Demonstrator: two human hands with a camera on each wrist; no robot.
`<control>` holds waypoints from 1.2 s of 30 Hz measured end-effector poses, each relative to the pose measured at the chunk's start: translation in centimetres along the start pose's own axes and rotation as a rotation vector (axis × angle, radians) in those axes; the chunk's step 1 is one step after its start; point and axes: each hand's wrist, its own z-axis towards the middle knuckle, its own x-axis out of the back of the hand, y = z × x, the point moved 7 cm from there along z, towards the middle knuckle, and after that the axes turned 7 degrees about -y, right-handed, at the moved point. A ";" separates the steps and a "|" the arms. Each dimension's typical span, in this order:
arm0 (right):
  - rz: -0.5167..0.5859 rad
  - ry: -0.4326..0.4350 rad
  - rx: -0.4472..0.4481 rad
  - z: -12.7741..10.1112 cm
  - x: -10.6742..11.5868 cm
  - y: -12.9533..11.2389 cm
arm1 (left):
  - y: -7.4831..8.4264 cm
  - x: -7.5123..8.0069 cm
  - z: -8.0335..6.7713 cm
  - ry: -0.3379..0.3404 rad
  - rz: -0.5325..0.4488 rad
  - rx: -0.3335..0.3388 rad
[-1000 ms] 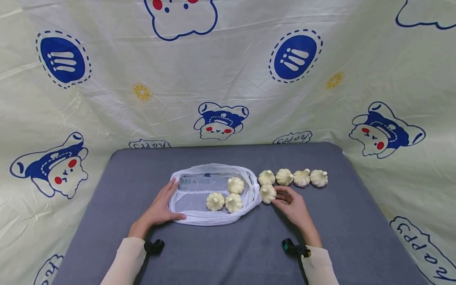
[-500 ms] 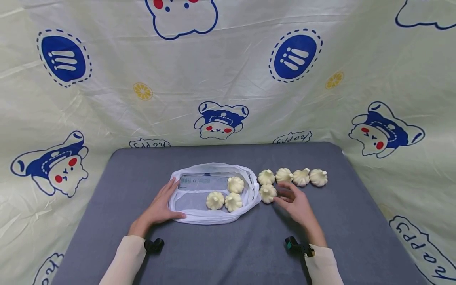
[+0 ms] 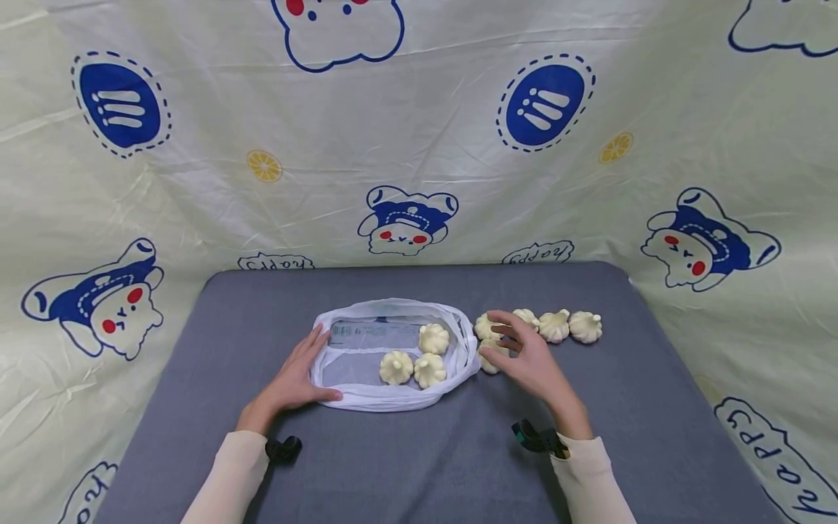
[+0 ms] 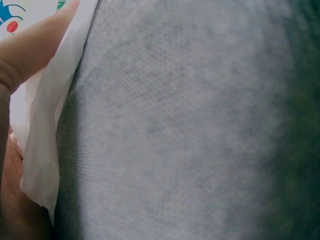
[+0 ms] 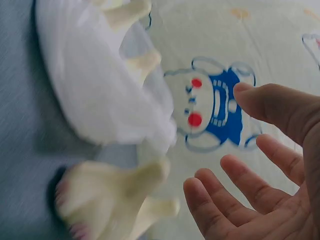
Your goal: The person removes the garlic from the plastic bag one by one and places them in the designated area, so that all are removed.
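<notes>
A white plastic bag (image 3: 386, 402) lies with its mouth spread wide, and three garlic bulbs sit inside, one of them a bulb (image 3: 396, 367) toward the front. At the bag's left side, my left hand (image 3: 297, 375) rests on the rim with thumb and fingers spread apart. The left wrist view has the left thumb (image 4: 35, 45) against the white plastic. My right hand (image 3: 527, 356) hovers just right of the bag, fingers apart and holding nothing. It partly covers a near garlic bulb (image 3: 491, 362) and the one behind it. The right wrist view shows its spread fingers (image 5: 245, 180).
More garlic bulbs, among them a bulb (image 3: 553, 326) and the end bulb (image 3: 585, 327), form a row to the right of the bag. Everything lies on a grey cloth-covered table (image 3: 419, 466). A printed curtain (image 3: 314, 131) hangs behind the table.
My right hand has come off the near garlic bulb beside the bag and moved up and left over it. The left hand and the bag have stayed in place.
</notes>
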 end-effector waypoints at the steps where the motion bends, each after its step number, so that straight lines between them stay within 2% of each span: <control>1: 0.005 -0.017 0.008 0.3 -0.3 -0.5 | 0.0 0.0 0.0 0.000 0.002 -0.002; 6: 0.001 -0.141 0.053 2.1 -2.5 -2.9 | -0.1 0.0 0.1 0.006 0.001 -0.010; 10: -0.049 -0.279 0.080 3.4 -4.8 -4.4 | -0.3 -0.1 0.1 0.007 0.013 -0.006; 14: -0.108 -0.433 0.088 4.4 -7.1 -5.1 | -0.3 -0.2 0.1 0.003 0.011 -0.008; 18: -0.167 -0.537 0.114 5.2 -8.7 -5.3 | -0.2 -0.3 0.0 0.007 -0.005 -0.019; 27: -0.265 -0.659 0.151 6.9 -11.7 -5.1 | -0.4 0.0 -0.2 0.027 0.018 -0.019; 36: -0.347 -0.682 0.117 7.7 -13.2 -3.9 | -0.3 -0.1 0.1 0.025 0.011 -0.026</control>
